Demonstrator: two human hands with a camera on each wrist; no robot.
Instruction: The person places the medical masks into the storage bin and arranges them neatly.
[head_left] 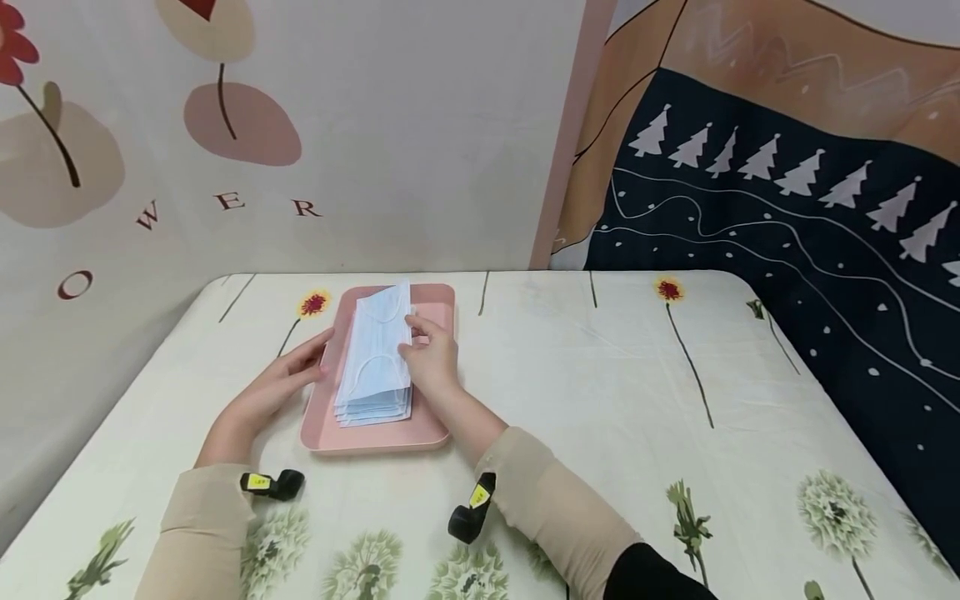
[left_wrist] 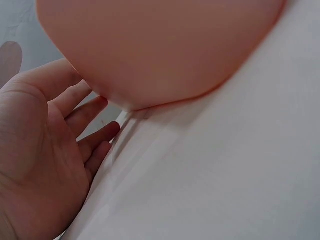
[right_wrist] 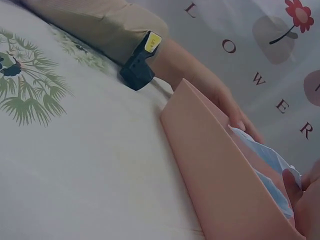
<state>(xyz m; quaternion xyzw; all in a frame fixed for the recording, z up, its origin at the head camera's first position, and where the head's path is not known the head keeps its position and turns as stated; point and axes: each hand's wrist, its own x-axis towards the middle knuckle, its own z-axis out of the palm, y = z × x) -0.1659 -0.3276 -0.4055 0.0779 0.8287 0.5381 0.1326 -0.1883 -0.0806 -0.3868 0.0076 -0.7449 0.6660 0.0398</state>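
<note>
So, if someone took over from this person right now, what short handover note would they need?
Left hand: open, fingers straight, resting against the left rim of the pink tray.
Right hand: fingertips pinching the right edge of the top face mask on the stack of blue face masks.
Done: the stack lies in the tray on the flower-print tablecloth.
Left: probably lifting or squaring the top mask; the tray looks steadied.

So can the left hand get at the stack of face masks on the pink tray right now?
Probably yes. The left hand rests open against the tray's left edge, right beside the masks. Nothing lies between them, though the right hand already holds the stack's other side.
</note>
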